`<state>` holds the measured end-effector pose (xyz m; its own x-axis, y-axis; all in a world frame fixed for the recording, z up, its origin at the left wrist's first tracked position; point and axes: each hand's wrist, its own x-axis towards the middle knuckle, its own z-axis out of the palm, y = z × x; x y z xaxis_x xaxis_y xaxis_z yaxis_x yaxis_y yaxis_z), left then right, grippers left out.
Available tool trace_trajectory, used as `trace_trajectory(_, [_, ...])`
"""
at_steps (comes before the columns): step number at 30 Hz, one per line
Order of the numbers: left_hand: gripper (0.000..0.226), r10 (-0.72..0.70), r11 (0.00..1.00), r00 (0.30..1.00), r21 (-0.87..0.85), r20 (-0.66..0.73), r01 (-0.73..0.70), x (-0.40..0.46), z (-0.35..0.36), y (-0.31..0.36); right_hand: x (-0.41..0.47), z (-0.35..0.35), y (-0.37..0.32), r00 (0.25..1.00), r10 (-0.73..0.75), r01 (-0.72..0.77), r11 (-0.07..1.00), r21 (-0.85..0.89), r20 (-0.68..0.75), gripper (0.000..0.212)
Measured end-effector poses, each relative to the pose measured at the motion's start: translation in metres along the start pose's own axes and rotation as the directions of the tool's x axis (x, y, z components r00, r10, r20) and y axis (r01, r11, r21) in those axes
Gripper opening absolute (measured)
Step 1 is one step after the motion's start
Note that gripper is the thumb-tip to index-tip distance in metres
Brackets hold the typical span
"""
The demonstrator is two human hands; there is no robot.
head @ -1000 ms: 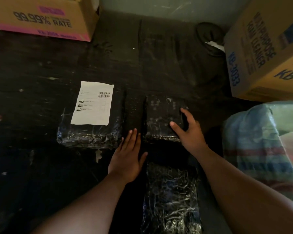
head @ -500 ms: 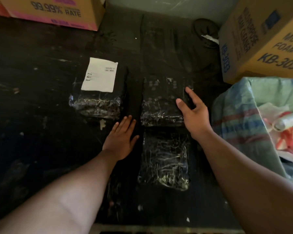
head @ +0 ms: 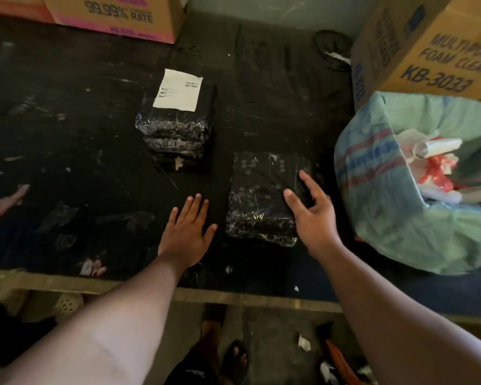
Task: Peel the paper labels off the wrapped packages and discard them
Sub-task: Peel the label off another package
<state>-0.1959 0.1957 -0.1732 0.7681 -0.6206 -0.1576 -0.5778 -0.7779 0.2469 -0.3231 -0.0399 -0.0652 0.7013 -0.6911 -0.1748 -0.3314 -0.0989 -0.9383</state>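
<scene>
A black plastic-wrapped package lies at the back centre of the dark table, with a white paper label on its top. A second wrapped package, with no label showing, lies closer to me on the right. My right hand rests on that package's right edge, thumb on top and fingers spread. My left hand lies flat and open on the table, just left of that package and apart from it.
A green woven sack holding crumpled paper stands open at the right. Cardboard boxes stand at the back left and back right. The table's front edge runs below my hands. Paper scraps litter the floor.
The unlabelled package under my right hand now lies nearer the table's front edge, and the third package close to me no longer shows separately. The view has pulled back, showing the floor.
</scene>
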Motion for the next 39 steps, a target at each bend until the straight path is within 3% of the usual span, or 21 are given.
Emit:
trace_trajectory(8, [0.069,-0.021,0.999,0.999,0.024,0.034,0.021,-0.032,0.005,0.001,-0.015,-0.001,0.002,0.996,0.090,-0.091,0.957,-0.275,-0.015,0.060])
trace_trajectory(14, [0.071,-0.020,0.998,0.976,-0.055,0.217,0.033,-0.032,-0.018,0.002,-0.013,-0.009,-0.017,0.991,0.135,-0.112,0.864,-0.492,0.013,0.064])
trace_trajectory(19, [0.075,-0.023,0.988,0.941,-0.135,0.338,0.073,-0.014,-0.059,-0.001,-0.006,-0.014,-0.047,0.998,0.055,-0.012,0.741,-0.671,0.042,0.063])
trace_trajectory(21, [0.080,-0.060,0.971,0.952,-0.205,0.300,0.126,-0.008,-0.079,-0.005,0.000,-0.008,-0.065,0.997,-0.002,0.051,0.727,-0.684,0.073,0.062])
trace_trajectory(24, [0.083,-0.138,0.972,0.984,-0.178,0.109,0.156,0.007,-0.112,-0.016,0.021,0.014,-0.095,0.988,-0.052,0.141,0.703,-0.697,0.147,0.061])
trace_trajectory(29, [0.094,-0.191,0.967,0.974,-0.194,-0.120,0.166,0.054,-0.167,-0.051,0.077,0.084,-0.142,0.936,-0.112,0.320,0.663,-0.677,0.333,0.058])
trace_trajectory(33, [0.113,-0.200,0.961,0.975,-0.212,-0.093,0.177,0.104,-0.192,-0.081,0.122,0.149,-0.172,0.892,-0.121,0.411,0.614,-0.674,0.435,0.054])
trace_trajectory(39, [0.137,-0.115,0.962,0.993,-0.251,-0.019,0.106,0.161,-0.191,-0.109,0.176,0.216,-0.192,0.886,-0.073,0.415,0.567,-0.711,0.459,0.052])
